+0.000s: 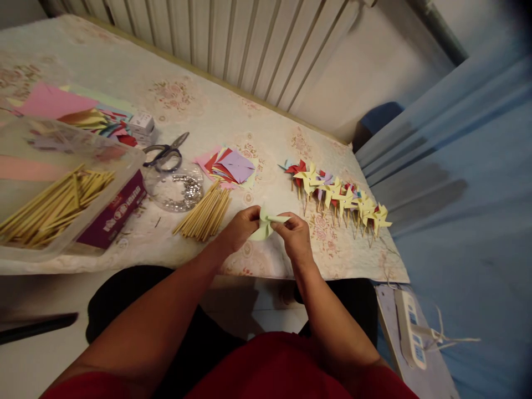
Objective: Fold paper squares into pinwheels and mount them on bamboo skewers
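Between my two hands is a pale green paper pinwheel (265, 229), held just above the front of the table. My left hand (243, 226) pinches its left side. My right hand (296, 233) grips the right side, where one corner is curled over. No stick shows on this pinwheel. Just left of my left hand lies a pile of thin wooden sticks (205, 213). Behind my hands sits a stack of cut paper squares (233, 166) in purple, red, pink and other colours, with slits in the top one. Finished pinwheels on sticks (341, 197) lie in a row to the right.
A round clear dish (160, 191) holds small shiny metal pieces. Near it are scissors (166, 155) and small white boxes (142, 126). A plastic bin (135, 158) with more sticks stands at left, coloured paper (58, 102) behind it. A power strip (410, 330) lies at lower right.
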Action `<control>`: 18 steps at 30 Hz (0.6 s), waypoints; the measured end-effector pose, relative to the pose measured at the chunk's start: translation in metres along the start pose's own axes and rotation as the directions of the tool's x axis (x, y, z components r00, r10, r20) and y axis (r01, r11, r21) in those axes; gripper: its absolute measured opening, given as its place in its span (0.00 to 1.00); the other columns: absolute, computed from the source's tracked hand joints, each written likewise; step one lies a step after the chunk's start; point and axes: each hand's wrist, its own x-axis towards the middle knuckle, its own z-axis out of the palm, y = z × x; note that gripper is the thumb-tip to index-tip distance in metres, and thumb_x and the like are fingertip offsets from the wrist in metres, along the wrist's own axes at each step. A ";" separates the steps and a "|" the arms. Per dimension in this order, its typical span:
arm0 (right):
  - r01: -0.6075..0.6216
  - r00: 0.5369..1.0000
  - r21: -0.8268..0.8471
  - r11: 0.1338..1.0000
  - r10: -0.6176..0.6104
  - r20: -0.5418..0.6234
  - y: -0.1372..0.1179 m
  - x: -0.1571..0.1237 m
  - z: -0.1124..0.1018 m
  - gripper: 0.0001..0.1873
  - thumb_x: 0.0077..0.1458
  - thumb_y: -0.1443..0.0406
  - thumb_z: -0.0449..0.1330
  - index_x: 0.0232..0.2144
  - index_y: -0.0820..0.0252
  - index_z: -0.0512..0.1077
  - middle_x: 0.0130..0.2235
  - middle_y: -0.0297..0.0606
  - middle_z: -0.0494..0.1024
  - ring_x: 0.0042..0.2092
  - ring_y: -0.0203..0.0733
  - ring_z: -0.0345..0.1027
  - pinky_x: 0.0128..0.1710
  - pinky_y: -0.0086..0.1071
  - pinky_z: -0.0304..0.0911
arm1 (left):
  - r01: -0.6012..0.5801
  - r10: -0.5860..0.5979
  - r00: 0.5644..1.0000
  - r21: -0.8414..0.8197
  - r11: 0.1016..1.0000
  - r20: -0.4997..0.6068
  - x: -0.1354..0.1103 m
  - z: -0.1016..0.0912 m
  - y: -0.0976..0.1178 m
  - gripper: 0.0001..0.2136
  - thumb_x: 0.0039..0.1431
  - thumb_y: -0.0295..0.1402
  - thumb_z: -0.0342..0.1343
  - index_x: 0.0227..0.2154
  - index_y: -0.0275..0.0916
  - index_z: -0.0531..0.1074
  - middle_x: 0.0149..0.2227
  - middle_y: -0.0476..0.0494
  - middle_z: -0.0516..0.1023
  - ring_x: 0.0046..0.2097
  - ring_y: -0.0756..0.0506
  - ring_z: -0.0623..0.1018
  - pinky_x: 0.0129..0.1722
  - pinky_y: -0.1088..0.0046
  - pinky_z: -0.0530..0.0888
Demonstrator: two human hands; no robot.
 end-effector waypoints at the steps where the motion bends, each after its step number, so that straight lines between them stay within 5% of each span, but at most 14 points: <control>1: -0.014 1.000 0.027 1.000 0.014 -0.003 0.002 0.001 0.000 0.08 0.42 0.63 0.67 0.27 0.58 0.73 0.22 0.27 0.70 0.24 0.32 0.61 0.26 0.27 0.57 | -0.008 0.008 1.000 0.007 1.000 -0.002 0.001 -0.001 -0.001 0.08 0.45 0.32 0.62 0.28 0.35 0.71 0.28 0.50 0.73 0.31 0.51 0.69 0.33 0.74 0.66; 18: -0.067 0.996 0.136 0.988 0.073 -0.047 0.011 0.005 0.006 0.10 0.41 0.65 0.67 0.30 0.58 0.74 0.22 0.25 0.67 0.23 0.30 0.56 0.24 0.26 0.51 | -0.043 0.044 0.999 0.030 0.999 -0.030 -0.002 0.002 -0.006 0.08 0.46 0.33 0.61 0.27 0.34 0.69 0.27 0.50 0.71 0.30 0.50 0.69 0.34 0.72 0.66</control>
